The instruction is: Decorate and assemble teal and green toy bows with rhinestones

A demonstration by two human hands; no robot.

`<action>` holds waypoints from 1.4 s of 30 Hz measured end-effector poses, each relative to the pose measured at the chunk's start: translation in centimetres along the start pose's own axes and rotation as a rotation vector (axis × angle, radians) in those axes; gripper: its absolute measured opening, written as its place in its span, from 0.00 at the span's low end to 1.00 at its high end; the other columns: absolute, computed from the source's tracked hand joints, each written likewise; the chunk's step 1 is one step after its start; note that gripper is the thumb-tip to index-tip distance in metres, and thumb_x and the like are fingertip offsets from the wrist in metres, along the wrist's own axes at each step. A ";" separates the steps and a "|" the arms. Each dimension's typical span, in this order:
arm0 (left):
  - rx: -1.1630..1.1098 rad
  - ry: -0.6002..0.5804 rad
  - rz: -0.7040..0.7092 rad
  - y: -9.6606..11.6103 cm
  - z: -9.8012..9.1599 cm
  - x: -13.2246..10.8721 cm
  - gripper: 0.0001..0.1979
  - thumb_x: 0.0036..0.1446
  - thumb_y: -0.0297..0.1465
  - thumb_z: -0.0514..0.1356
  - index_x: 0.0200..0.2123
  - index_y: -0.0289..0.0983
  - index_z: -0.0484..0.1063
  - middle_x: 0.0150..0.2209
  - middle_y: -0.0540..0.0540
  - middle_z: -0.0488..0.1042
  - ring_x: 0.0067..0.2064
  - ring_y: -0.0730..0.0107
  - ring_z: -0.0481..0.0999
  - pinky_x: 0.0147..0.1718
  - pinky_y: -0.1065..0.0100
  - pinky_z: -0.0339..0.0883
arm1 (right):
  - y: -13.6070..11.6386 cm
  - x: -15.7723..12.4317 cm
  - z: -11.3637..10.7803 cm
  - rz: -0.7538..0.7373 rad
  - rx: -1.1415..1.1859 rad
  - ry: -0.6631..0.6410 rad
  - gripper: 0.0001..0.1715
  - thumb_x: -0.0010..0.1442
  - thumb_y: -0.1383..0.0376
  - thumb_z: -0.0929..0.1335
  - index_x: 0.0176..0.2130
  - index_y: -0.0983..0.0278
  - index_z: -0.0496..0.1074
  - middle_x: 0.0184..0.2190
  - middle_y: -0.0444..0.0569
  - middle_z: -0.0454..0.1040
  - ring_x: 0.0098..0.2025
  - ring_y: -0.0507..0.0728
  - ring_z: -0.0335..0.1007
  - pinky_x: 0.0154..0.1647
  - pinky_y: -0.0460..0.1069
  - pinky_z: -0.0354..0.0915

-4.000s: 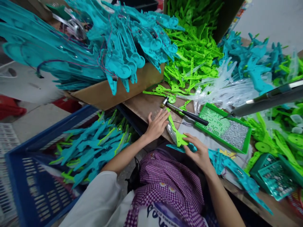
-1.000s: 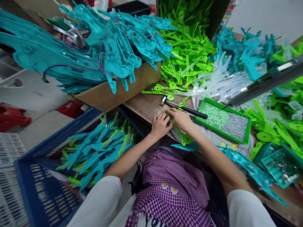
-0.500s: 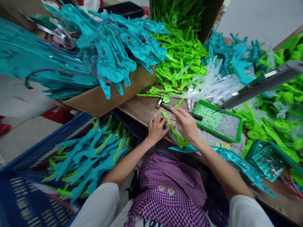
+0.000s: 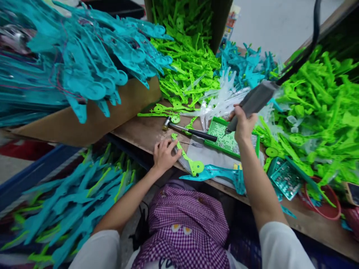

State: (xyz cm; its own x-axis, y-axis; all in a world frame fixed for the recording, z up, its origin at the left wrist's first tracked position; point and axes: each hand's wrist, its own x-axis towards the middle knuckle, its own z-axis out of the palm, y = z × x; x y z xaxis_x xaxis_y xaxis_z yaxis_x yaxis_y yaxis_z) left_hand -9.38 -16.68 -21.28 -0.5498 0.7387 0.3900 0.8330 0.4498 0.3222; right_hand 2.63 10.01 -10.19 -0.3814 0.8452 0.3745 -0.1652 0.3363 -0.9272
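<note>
"What were the hands on?"

"The right hand's (image 4: 244, 125) fingers wrapped a grey tool (image 4: 259, 98) over the green tray (image 4: 220, 148) of metal bits (image 4: 237, 146), right of centre. The left hand's (image 4: 165, 157) fingers were bent against the green piece (image 4: 195, 167), mid-frame; whether they pinched it, I couldn't tell."

"Other containers?"

"Blue crate (image 4: 42, 164), lower left: turquoise and green parts. Cardboard box (image 4: 134, 102), upper left: turquoise parts. Teal box (image 4: 303, 172), lower right: metal pieces."

"Writing?"

"Dark lettering (image 4: 166, 262), bottom edge, cut off."

The corded tool (image 4: 256, 98) is grey, the apron (image 4: 190, 211) purple-and-white checked.
</note>
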 end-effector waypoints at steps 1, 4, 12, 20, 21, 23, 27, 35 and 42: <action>0.003 0.001 -0.003 0.0 0.0 0.0 0.19 0.59 0.41 0.57 0.50 0.41 0.73 0.47 0.41 0.73 0.50 0.56 0.71 0.51 0.55 0.57 | 0.2 -0.3 0.8 0.027 0.024 -0.008 0.19 0.53 0.49 0.69 0.33 0.62 0.70 0.18 0.39 0.67 0.19 0.50 0.65 0.21 0.47 0.65; 0.008 -0.002 -0.006 0.0 0.0 0.1 0.19 0.58 0.41 0.57 0.51 0.41 0.73 0.46 0.41 0.73 0.49 0.56 0.71 0.51 0.55 0.57 | 0.9 -0.4 2.5 0.089 0.054 -0.001 0.21 0.53 0.47 0.67 0.31 0.62 0.69 0.15 0.37 0.64 0.15 0.48 0.60 0.18 0.46 0.61; -0.002 -0.007 -0.003 -0.1 0.1 0.1 0.19 0.58 0.41 0.58 0.51 0.41 0.73 0.46 0.41 0.73 0.48 0.56 0.71 0.51 0.54 0.57 | 2.5 -0.1 3.5 0.056 0.083 0.042 0.24 0.55 0.44 0.63 0.30 0.61 0.69 0.14 0.37 0.62 0.14 0.48 0.58 0.16 0.45 0.58; -0.008 -0.022 -0.016 -0.1 0.0 0.1 0.19 0.58 0.42 0.58 0.51 0.43 0.73 0.45 0.42 0.72 0.48 0.55 0.70 0.50 0.54 0.58 | 3.1 0.0 3.8 0.049 0.030 0.047 0.24 0.55 0.43 0.63 0.29 0.61 0.67 0.15 0.37 0.60 0.15 0.48 0.59 0.16 0.45 0.57; -0.005 -0.022 -0.013 -0.1 0.0 0.1 0.19 0.58 0.42 0.58 0.50 0.42 0.73 0.45 0.42 0.72 0.48 0.55 0.70 0.50 0.55 0.58 | 3.2 -0.1 3.7 0.046 0.038 0.049 0.23 0.54 0.44 0.63 0.29 0.61 0.67 0.15 0.37 0.60 0.14 0.48 0.59 0.16 0.45 0.57; -0.006 -0.021 -0.008 -0.1 0.0 0.1 0.19 0.58 0.42 0.58 0.50 0.42 0.73 0.45 0.41 0.72 0.47 0.56 0.70 0.50 0.55 0.58 | 3.2 -0.1 3.7 0.042 0.039 0.052 0.23 0.55 0.44 0.63 0.28 0.61 0.67 0.15 0.37 0.60 0.15 0.48 0.59 0.16 0.46 0.58; -0.016 -0.028 -0.022 0.0 0.0 0.1 0.19 0.58 0.42 0.57 0.50 0.42 0.73 0.45 0.41 0.72 0.48 0.55 0.70 0.50 0.54 0.57 | 3.2 -0.3 3.6 0.038 0.015 0.063 0.24 0.56 0.43 0.62 0.28 0.60 0.66 0.15 0.37 0.61 0.15 0.48 0.60 0.17 0.46 0.59; -0.010 -0.039 -0.021 0.0 -0.1 0.1 0.20 0.58 0.42 0.57 0.51 0.42 0.73 0.44 0.41 0.72 0.47 0.55 0.70 0.50 0.54 0.58 | 3.1 -0.3 3.6 0.025 -0.002 0.062 0.26 0.56 0.41 0.61 0.30 0.61 0.67 0.15 0.37 0.61 0.15 0.49 0.60 0.16 0.46 0.58; -0.001 -0.031 -0.007 -0.1 0.0 0.1 0.20 0.58 0.43 0.57 0.51 0.42 0.73 0.44 0.41 0.72 0.47 0.55 0.70 0.50 0.54 0.58 | 2.9 -0.5 3.6 0.011 0.046 0.087 0.24 0.56 0.43 0.63 0.28 0.60 0.66 0.15 0.37 0.61 0.14 0.49 0.61 0.16 0.46 0.59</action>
State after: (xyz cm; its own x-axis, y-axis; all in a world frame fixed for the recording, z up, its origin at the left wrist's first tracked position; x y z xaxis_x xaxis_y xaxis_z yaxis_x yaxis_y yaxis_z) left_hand -9.53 -16.67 -21.33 -0.5537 0.7505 0.3608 0.8288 0.4547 0.3262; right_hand -0.99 9.10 -13.03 -0.3036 0.8822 0.3598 -0.2036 0.3089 -0.9291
